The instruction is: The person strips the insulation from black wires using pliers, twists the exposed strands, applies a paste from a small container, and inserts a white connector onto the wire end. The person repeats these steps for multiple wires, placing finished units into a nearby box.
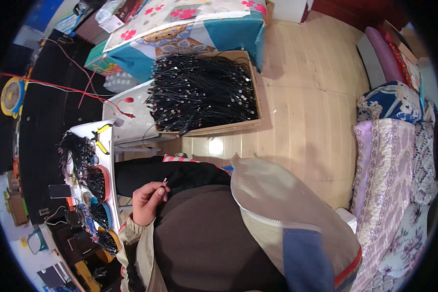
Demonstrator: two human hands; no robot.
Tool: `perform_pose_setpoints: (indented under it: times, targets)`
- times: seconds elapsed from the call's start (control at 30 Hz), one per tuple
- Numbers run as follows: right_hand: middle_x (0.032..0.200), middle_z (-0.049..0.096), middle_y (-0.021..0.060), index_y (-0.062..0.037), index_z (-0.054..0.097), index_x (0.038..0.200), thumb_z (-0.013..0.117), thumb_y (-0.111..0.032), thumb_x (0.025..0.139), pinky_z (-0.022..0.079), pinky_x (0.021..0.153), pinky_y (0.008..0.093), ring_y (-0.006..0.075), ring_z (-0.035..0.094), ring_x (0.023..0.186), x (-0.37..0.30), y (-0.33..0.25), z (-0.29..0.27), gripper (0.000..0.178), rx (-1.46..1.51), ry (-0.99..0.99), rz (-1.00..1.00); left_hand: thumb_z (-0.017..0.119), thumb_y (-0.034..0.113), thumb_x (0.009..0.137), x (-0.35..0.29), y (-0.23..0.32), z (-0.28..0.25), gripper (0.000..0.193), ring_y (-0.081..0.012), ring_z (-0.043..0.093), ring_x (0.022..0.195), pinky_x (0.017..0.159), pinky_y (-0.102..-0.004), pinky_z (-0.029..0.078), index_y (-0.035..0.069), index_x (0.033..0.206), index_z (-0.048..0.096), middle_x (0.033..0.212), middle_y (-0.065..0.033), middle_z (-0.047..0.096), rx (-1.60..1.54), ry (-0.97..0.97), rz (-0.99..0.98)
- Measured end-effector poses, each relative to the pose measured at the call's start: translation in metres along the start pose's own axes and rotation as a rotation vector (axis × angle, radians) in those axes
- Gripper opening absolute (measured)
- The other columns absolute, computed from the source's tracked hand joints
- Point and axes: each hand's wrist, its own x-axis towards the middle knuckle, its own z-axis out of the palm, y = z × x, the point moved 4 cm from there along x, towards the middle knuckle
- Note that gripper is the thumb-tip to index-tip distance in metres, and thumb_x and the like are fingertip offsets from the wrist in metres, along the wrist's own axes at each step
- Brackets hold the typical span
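Note:
My left hand (147, 202) is raised over my lap, thumb and fingers pinched together. Between their tips sticks out a small pinkish piece with a shiny end (165, 181); it is too small to tell its exact kind. My right hand does not show. To the left of my left hand stands a white work surface (108, 168). On it lie yellow-and-black pliers (101, 139), a loose bunch of thin black cables (75, 151), and a red tray (106, 182), a blue tray (108, 214) and a yellow tray (115, 238), each with black cables.
Ahead, a cardboard box (259, 104) holds a big heap of black cables with small pale ends. Behind it is a cloth-covered table (219, 29). A black desk (44, 126) with a small yellow-and-blue fan (12, 97) runs along the left. Patterned bedding (382, 165) lies right.

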Motion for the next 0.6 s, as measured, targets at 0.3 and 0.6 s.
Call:
perform_pose_setpoints:
  times: [0.3, 0.6]
  targets:
    - [0.097, 0.062, 0.0198, 0.001, 0.058, 0.109, 0.066, -0.035, 0.08, 0.048, 0.076, 0.0388, 0.0269, 0.06, 0.087, 0.0, 0.006, 0.002, 0.047, 0.022, 0.043, -0.004, 0.054, 0.007, 0.096, 0.0, 0.0, 0.021, 0.015, -0.0071, 0.053, 0.071, 0.066, -0.0213, 0.042, -0.004, 0.095, 0.064, 0.079, -0.0025, 0.06, 0.017, -0.087, -0.022]
    - [0.103, 0.06, 0.0224, 0.002, 0.055, 0.114, 0.067, -0.039, 0.079, 0.047, 0.081, 0.0403, 0.0296, 0.059, 0.094, -0.025, 0.046, -0.007, 0.055, 0.271, 0.227, 0.24, 0.059, 0.015, 0.095, 0.002, 0.004, 0.027, 0.017, -0.0042, 0.047, 0.06, 0.055, -0.0187, 0.033, -0.001, 0.093, 0.065, 0.072, 0.0007, 0.058, 0.244, -0.025, 0.101]
